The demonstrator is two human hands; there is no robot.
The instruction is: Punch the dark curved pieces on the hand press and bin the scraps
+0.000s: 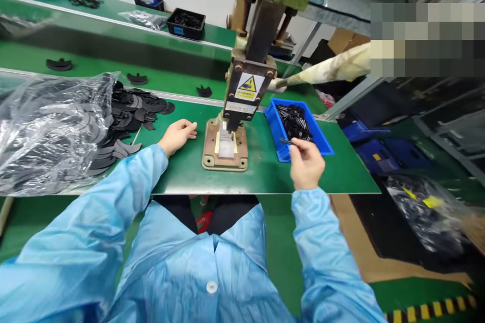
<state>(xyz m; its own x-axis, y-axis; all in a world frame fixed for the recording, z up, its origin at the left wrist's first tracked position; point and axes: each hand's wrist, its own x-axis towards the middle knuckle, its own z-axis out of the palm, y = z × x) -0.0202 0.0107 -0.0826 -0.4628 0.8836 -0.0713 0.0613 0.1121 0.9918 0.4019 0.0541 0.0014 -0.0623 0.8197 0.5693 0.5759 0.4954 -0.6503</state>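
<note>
My right hand [306,161] pinches a small thin black part [285,141] between thumb and fingertips. It is over the near edge of a blue bin [279,136] that holds a heap of small black parts [293,122], some with shiny metal-looking lengths. My left hand [178,136] rests on the green bench, its fingers loosely curled and nothing visible in them. Between my hands stands a press [246,78] with a warning label on its ram housing. A pale block [226,147] sits on its base plate [210,159] under the ram. Left of my left hand lies a pile of black curved parts [132,111].
A clear plastic bag [56,131] of curved parts covers the bench's left end. Behind the bench, a green belt [166,78] carries a few curved parts [58,64]. A black bin [185,24] stands further back. The press's wrapped lever [333,66] reaches out to the right.
</note>
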